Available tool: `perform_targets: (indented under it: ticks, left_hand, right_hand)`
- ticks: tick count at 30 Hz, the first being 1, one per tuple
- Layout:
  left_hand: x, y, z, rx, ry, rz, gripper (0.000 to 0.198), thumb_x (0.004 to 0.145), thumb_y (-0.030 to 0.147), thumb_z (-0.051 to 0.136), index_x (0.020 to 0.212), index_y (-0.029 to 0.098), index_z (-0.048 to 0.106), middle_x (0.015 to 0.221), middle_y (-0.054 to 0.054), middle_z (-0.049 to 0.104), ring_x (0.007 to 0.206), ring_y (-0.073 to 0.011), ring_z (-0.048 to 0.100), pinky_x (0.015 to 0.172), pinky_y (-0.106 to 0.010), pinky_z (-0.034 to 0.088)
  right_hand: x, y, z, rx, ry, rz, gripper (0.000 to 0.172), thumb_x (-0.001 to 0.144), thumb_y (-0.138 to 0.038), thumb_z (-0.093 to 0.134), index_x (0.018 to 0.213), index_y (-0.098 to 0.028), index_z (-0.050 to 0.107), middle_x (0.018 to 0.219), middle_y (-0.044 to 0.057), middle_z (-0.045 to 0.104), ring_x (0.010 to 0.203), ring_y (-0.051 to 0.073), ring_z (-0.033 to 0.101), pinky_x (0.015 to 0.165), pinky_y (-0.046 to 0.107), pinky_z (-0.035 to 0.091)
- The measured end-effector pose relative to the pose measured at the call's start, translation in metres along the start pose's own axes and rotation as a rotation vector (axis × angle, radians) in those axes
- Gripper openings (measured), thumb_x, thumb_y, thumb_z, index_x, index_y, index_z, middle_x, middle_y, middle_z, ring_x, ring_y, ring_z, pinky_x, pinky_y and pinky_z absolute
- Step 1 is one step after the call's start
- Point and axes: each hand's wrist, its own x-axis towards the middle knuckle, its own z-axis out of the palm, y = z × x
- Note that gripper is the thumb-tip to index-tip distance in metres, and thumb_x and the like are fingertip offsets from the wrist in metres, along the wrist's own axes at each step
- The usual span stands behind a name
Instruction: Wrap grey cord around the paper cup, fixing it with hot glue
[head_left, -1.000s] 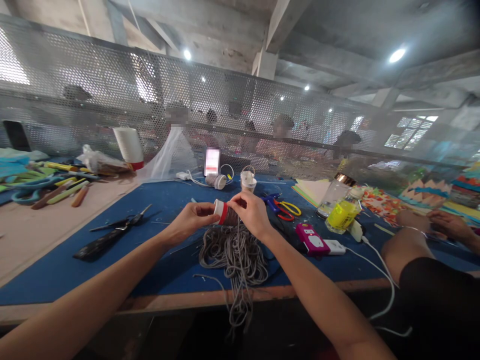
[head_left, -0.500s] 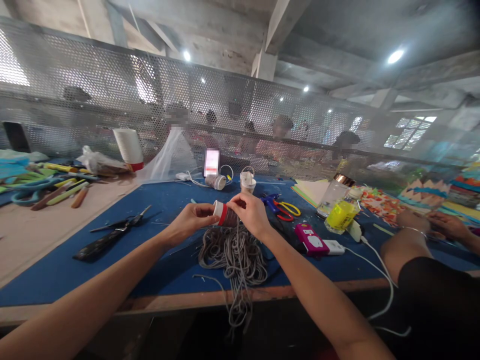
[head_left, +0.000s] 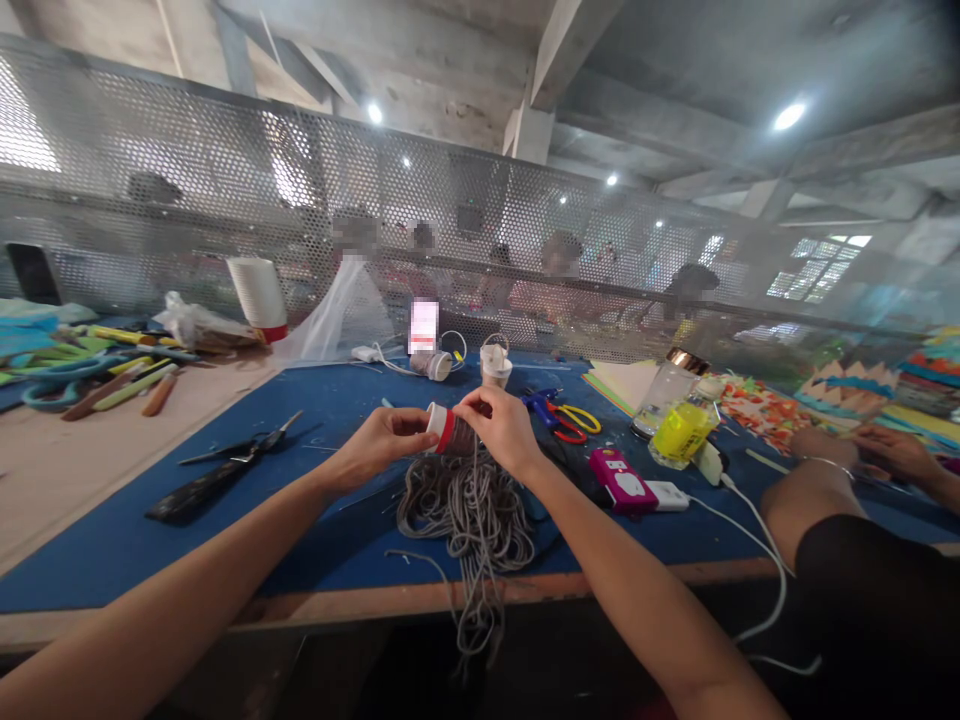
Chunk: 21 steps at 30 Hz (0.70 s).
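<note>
My left hand [head_left: 384, 440] grips the white end of a small paper cup [head_left: 442, 428] with a red band, held sideways above the blue mat [head_left: 225, 520]. My right hand [head_left: 501, 428] is closed on the cup's other end, where grey cord is wound round it, and pinches the cord there. A loose heap of the same grey cord [head_left: 469, 510] lies on the mat right below both hands and trails over the table's front edge.
Black scissors [head_left: 244, 445] and a black ruler [head_left: 196, 488] lie left. A pink device [head_left: 622, 478] with white cable, a yellow jar [head_left: 679, 432], a glass and coloured scissors [head_left: 562, 415] lie right. Another person's arms [head_left: 847, 465] rest at far right. A perforated metal screen stands behind.
</note>
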Motion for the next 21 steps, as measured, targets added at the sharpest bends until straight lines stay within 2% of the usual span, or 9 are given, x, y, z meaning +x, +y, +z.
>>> perform_targets:
  ticks: [11, 21]
  left_hand:
    - [-0.0010, 0.0050, 0.0020, 0.021, -0.010, 0.001, 0.026, 0.074, 0.035, 0.073, 0.093, 0.018, 0.076, 0.093, -0.007, 0.076, 0.086, -0.0238, 0.068, 0.081, -0.035, 0.051]
    - [-0.0011, 0.0028, 0.0008, 0.011, -0.022, 0.007, 0.021, 0.075, 0.030, 0.073, 0.093, 0.020, 0.076, 0.092, -0.006, 0.076, 0.083, -0.0213, 0.067, 0.080, -0.032, 0.049]
  right_hand:
    - [0.0000, 0.0015, 0.0004, 0.008, -0.012, 0.018, 0.014, 0.087, -0.034, 0.063, 0.081, -0.022, 0.068, 0.080, 0.000, 0.067, 0.070, 0.013, 0.060, 0.067, 0.023, 0.045]
    - [0.0001, 0.0023, 0.0011, 0.006, -0.004, 0.010, 0.014, 0.086, -0.035, 0.064, 0.081, -0.022, 0.068, 0.081, 0.000, 0.067, 0.070, 0.013, 0.060, 0.067, 0.024, 0.044]
